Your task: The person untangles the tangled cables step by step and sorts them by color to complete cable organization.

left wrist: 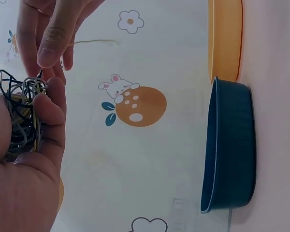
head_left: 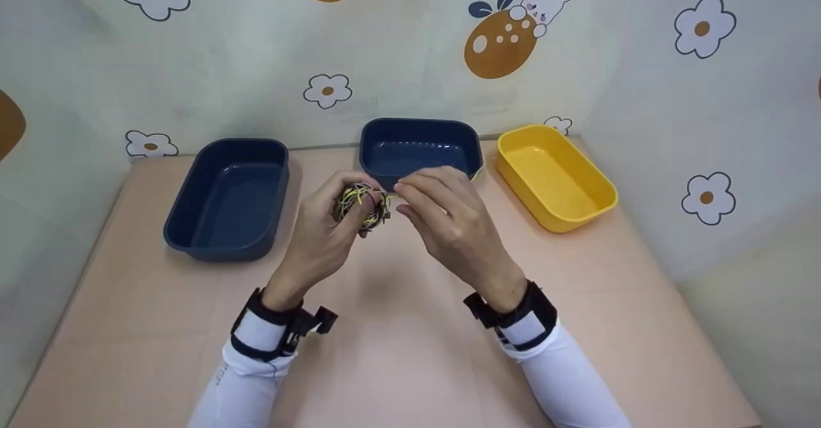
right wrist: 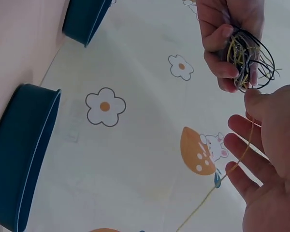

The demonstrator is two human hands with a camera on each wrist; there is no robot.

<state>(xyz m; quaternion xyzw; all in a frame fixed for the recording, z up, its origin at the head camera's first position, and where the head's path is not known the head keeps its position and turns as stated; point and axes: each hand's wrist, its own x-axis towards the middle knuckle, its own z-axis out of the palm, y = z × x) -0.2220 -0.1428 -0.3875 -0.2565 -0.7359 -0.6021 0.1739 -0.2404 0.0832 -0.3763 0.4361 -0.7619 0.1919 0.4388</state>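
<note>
In my left hand (head_left: pixel 321 232) I hold a tangled bundle (head_left: pixel 350 197) of thin black, grey and yellow strands, its fingers curled round it and the thumb pressing on it. My right hand (head_left: pixel 457 222) is just to the right, thumb and forefinger pinching a yellow strand (right wrist: pixel 203 200) right at the bundle's edge. In the right wrist view this strand runs along the right hand's spread fingers and trails away down to the left. The left wrist view shows the tangle (left wrist: pixel 24 116) resting in the palm, partly hidden by the thumb.
A dark blue bin (head_left: pixel 224 203) stands at left on the pinkish table (head_left: pixel 397 364). Another dark blue bin (head_left: pixel 420 152) is at the back middle, behind the hands. A yellow bin (head_left: pixel 558 178) stands back right. A patterned wall covering (head_left: pixel 410 43) rises behind the table.
</note>
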